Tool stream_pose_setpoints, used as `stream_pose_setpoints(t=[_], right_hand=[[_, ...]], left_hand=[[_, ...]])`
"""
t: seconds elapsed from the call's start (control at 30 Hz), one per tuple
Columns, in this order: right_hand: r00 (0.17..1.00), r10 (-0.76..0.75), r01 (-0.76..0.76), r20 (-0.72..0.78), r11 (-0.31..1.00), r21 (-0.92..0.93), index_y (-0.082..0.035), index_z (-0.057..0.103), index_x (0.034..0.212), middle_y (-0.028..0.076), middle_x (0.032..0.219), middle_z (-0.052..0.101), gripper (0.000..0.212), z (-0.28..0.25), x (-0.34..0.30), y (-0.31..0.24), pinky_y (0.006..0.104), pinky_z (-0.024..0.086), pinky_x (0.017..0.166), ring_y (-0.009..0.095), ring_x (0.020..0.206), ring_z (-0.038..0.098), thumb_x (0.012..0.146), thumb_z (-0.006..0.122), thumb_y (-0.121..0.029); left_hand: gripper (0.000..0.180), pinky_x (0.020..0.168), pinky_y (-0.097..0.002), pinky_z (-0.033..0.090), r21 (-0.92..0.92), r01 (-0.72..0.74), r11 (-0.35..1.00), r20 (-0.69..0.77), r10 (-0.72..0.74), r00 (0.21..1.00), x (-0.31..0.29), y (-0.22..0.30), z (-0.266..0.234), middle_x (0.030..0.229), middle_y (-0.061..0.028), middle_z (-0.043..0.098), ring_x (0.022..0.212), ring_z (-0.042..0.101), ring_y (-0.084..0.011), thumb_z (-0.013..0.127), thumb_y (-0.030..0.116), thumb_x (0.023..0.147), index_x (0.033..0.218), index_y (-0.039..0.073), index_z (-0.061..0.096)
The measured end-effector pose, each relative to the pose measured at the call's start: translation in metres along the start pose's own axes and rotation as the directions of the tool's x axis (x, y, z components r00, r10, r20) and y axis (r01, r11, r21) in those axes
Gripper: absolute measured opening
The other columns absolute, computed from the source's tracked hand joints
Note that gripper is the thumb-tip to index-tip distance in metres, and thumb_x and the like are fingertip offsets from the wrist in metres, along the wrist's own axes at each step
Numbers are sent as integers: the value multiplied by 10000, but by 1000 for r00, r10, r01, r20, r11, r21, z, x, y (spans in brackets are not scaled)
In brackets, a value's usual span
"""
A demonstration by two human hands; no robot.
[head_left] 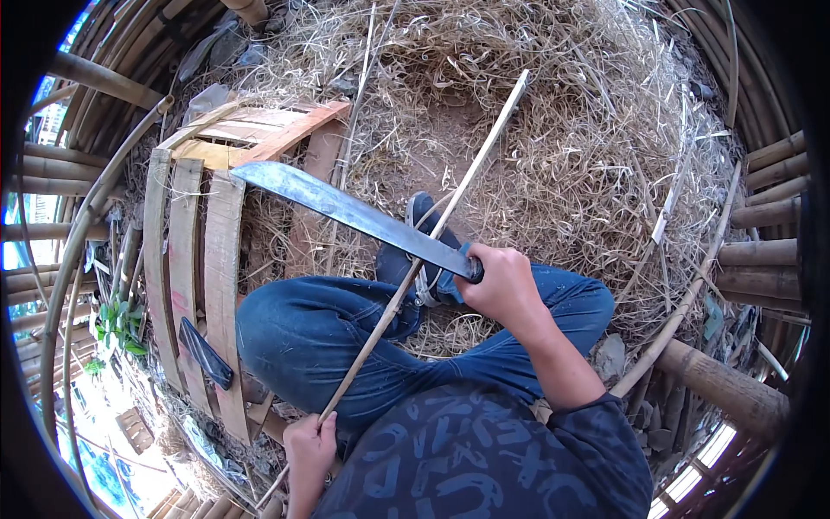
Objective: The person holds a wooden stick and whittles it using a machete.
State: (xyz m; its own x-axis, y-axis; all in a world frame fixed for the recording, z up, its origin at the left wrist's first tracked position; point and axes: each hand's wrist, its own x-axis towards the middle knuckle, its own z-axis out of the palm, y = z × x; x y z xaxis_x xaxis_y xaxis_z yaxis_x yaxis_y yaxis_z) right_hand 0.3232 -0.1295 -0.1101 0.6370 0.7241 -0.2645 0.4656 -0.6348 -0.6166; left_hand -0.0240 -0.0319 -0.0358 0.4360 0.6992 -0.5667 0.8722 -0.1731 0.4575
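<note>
My right hand [497, 284] is closed round the handle of a machete [346, 208], whose long grey blade points up and to the left. Under the blade runs a long thin bamboo strip [475, 170], slanting from the lower left up to the far middle. My left hand [310, 443] grips this strip near its lower end, beside my left thigh. Blade and strip cross just left of my right hand; whether they touch I cannot tell. A thin sliver curls off the strip near the crossing.
Dry bamboo shavings [588, 164] cover the ground ahead. A wooden slatted crate [223, 251] stands at my left, with a dark glossy object [206, 353] on its slats. Bamboo poles [726, 381] wall both sides. My crossed legs in jeans [303, 333] lie below the strip.
</note>
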Motion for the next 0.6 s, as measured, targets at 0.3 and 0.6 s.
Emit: stream_pose_setpoints(t=[0.3,0.6], right_hand=[[996,-85,85,7,996,-35,-39,627,805,172,704,652,258,-4,-6,-18,436,521,641,347,685,655,680,721,-244],[975,-220,222,25,967,-127,-42,578,741,149,672,642,250,1,-2,-29,428,516,594,331,643,654,662,717,-235]], left_hand=[[301,520,-444,380,277,-171,946,-204,232,951,-8,5,18,573,-154,487,534,502,-353,639,193,844,630,33,500],[266,533,-468,388,315,-190,930,-204,262,943,-8,-6,26,604,-168,509,565,522,-377,585,222,867,691,35,515]])
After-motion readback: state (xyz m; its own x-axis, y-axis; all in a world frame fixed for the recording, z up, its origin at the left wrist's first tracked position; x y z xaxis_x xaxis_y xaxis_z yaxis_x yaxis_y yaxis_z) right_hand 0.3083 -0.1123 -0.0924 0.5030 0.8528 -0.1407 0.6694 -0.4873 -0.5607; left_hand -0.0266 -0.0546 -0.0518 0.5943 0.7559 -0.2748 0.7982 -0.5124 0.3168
